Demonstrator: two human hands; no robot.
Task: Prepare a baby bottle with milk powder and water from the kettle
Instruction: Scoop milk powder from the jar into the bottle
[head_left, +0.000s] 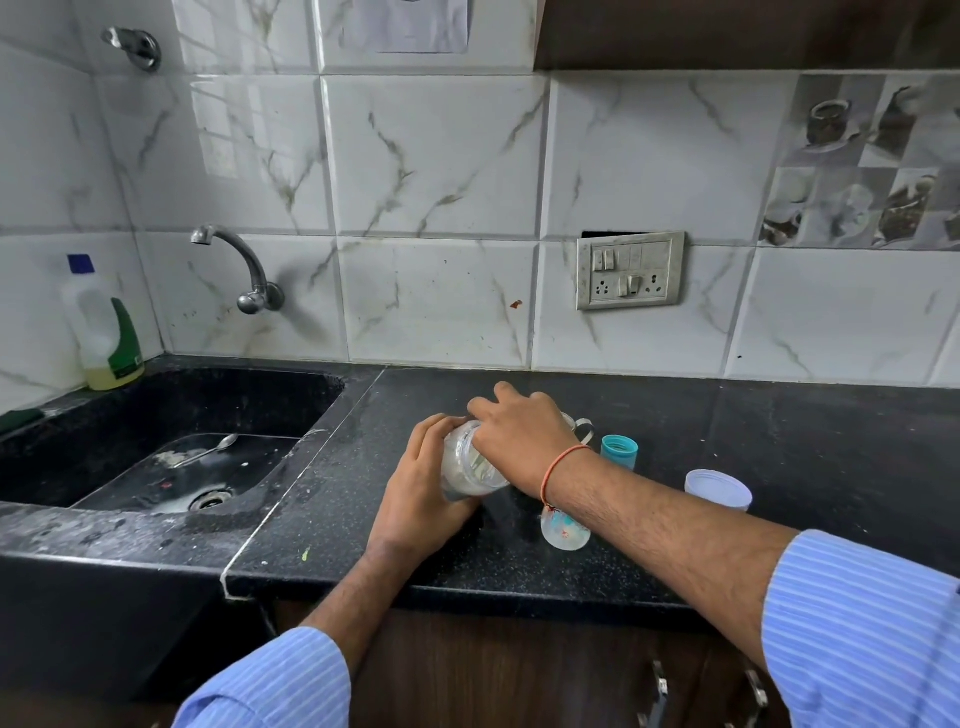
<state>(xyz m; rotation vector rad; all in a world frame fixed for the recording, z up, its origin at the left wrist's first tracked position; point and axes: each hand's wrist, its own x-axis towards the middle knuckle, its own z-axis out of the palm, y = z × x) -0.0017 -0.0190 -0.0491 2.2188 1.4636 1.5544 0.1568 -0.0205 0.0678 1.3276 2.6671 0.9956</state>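
So: black speckled countertop (675, 415) runs across the frame w/ a black sink (156, 410) sunk into its left part; marble-look tiled wall (441, 182) behind. Tap (236, 262) sticks out of the wall over the sink, dish-soap bottle (106, 332) stands at the sink's back left corner, switch/socket plate (629, 270) on the wall to the right.

Left hand (415, 493) is curled round the lower side of a clear jar (470, 462), tilted, mouth pointing up-left, some white stuff inside – prob. milk powder, can't confirm. Right hand (519, 431) comes over the jar's mouth end, fingers bent down at the rim; what they pinch, if anything, can't tell. A thin metal loop (584, 428) shows just past the right hand's knuckles.

Baby bottle (565, 530) is on the counter under the right wrist, mostly hidden by it; whether upright or lying, can't tell. White lid (718, 488) sits right of it, apart. Teal cap (619, 451) stands just behind the right forearm. Spoon (208, 451) lies in the sink basin near the drain (210, 500).
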